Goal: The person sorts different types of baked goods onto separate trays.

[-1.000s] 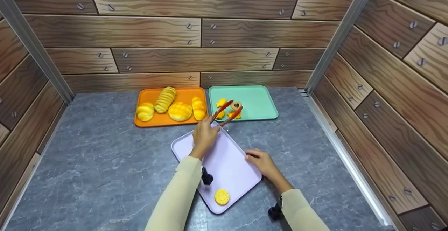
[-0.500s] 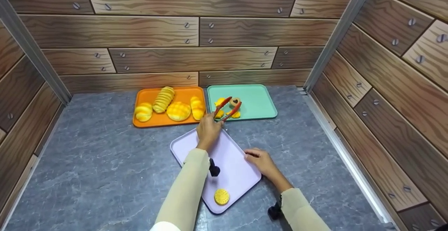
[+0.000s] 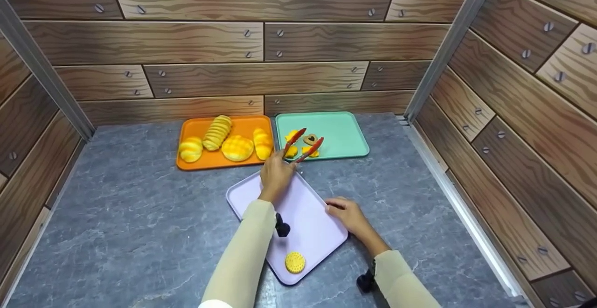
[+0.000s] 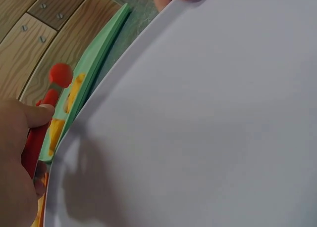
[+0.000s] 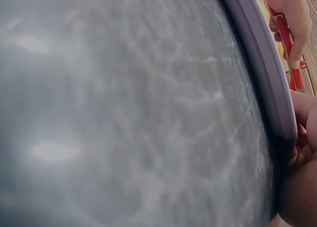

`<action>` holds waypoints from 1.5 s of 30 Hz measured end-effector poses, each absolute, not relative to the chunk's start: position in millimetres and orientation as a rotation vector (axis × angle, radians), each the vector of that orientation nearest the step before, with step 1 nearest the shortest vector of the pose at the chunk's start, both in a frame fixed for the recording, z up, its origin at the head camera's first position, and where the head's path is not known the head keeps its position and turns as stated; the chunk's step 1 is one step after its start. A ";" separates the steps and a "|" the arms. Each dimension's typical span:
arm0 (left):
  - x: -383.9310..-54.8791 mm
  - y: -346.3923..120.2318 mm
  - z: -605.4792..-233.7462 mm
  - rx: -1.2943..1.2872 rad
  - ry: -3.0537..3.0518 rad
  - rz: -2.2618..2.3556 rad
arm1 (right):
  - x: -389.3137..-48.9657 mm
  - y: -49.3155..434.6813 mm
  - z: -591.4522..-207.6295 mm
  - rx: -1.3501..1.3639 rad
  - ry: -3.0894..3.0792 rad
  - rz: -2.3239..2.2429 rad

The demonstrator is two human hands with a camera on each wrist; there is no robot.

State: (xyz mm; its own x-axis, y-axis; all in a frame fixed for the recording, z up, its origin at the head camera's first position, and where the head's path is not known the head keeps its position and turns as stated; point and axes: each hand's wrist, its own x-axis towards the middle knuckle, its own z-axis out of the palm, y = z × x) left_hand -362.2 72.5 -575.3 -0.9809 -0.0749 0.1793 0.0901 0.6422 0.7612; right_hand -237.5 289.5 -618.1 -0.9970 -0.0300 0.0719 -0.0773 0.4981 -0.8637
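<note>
My left hand (image 3: 277, 173) grips a pair of red tongs (image 3: 313, 150) over the near left part of the green tray (image 3: 347, 135). The tong tips stand apart around a round beige cookie with a dark heart (image 3: 310, 139). Beside it lie several small yellow pieces (image 3: 291, 151), partly hidden by the tongs. Below my left hand a lilac tray (image 3: 303, 219) lies at a slant, carrying one round yellow cookie (image 3: 295, 262) near its closest corner. My right hand (image 3: 349, 214) holds that tray's right edge, thumb at the rim; in the right wrist view its fingers (image 5: 302, 155) are curled by the rim.
An orange tray (image 3: 242, 120) stands left of the green one, bearing several toy breads (image 3: 238, 148). Wood-patterned walls (image 3: 200, 42) enclose the grey marbled tabletop (image 3: 140, 205) at the back and sides.
My left hand has shifted slightly right with the tongs. The tong tips came closer together around the heart cookie, then spread again; the cookie now lies flatter. The right hand holds still.
</note>
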 end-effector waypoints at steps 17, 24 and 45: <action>-301.0 31.0 -574.9 -0.156 -2.674 -1.445 | -235.5 287.5 -612.1 0.097 -2.650 1.612; -261.6 10.3 -570.8 -0.277 -2.678 -1.579 | -236.8 285.2 -613.1 0.107 -2.635 1.566; -178.2 -69.8 -569.0 -0.572 -2.775 -1.446 | -242.3 289.9 -620.5 0.109 -2.639 1.590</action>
State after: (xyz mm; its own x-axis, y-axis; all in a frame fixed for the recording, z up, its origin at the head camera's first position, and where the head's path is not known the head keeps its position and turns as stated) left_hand -178.2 -69.8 -569.0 -0.9346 0.3313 0.1294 0.2959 0.5223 0.7997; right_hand -242.3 289.9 -620.5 -0.9958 -0.0301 0.0865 -0.0905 0.4661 -0.8801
